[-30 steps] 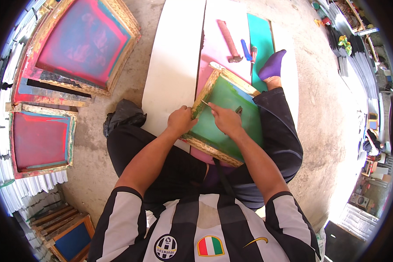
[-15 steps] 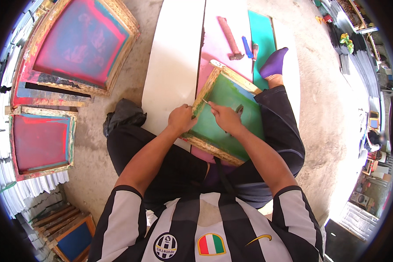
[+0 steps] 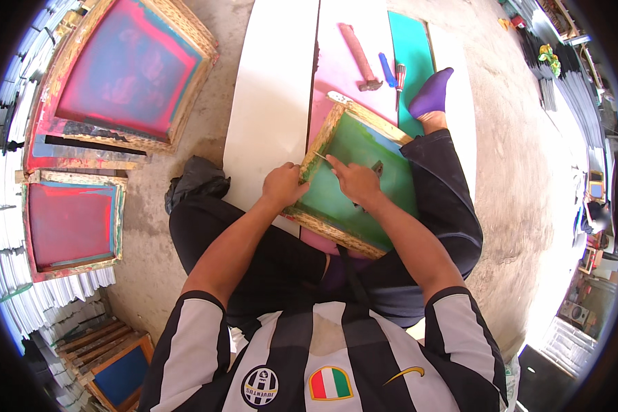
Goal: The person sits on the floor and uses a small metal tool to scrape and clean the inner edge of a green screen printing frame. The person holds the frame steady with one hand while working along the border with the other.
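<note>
A screen printing frame (image 3: 356,242) with rough wooden sides and green mesh lies tilted across my lap and the boards before me. My left hand (image 3: 283,185) is closed on its left side, with the thumb toward the mesh. Over the mesh, my right hand (image 3: 356,182) pinches a thin pale piece (image 3: 320,156) whose tip reaches the inner edge of the left wooden side. A dark metal tool like pliers (image 3: 378,167) shows partly beyond the right hand; the hand covers its middle, and I cannot tell whether it is held or lying on the mesh.
Ahead on the pink board (image 3: 329,62) lies a hammer (image 3: 358,58). Beside it are a blue tool (image 3: 387,70) and a screwdriver (image 3: 400,79). Larger pink-and-blue screen frames (image 3: 134,75) lean at the left. A black bag (image 3: 198,182) sits by my left knee.
The whole view has shifted slightly. Both hands stay almost in place on the frame, with the right fingertips and thin piece moved only a little.
</note>
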{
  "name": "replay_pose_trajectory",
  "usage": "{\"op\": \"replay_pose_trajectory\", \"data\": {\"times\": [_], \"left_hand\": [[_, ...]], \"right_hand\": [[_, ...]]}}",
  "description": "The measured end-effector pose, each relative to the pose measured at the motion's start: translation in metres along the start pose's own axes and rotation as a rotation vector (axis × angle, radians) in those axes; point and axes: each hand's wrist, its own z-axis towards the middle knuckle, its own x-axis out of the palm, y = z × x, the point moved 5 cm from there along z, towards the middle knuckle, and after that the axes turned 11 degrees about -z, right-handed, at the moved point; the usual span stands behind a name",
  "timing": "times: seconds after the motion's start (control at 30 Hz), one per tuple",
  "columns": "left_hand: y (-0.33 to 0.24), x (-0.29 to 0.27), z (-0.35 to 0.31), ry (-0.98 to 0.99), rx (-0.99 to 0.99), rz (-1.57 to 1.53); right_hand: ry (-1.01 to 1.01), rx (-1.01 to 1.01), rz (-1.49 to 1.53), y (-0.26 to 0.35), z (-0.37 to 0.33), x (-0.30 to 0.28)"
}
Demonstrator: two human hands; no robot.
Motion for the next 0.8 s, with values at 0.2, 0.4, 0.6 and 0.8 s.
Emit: {"op": "replay_pose_trajectory", "data": {"times": [0.2,0.4,0.6,0.8], "left_hand": [[-0.012,0.002,0.008,0.034,0.006,0.014],[-0.012,-0.005,0.002,0.064,-0.031,-0.002],[-0.015,-0.006,0.002,0.119,-0.069,0.040],[-0.019,-0.007,0.001,0.121,-0.093,0.032]], "right_hand": [[-0.103,-0.124,0.627,-0.046,0.028,0.047],[-0.188,-0.127,0.311,-0.026,0.017,0.031],[0.486,0.279,1.020,-0.033,0.019,0.032],[0.042,-0.005,0.530,-0.030,0.017,0.025]]}}
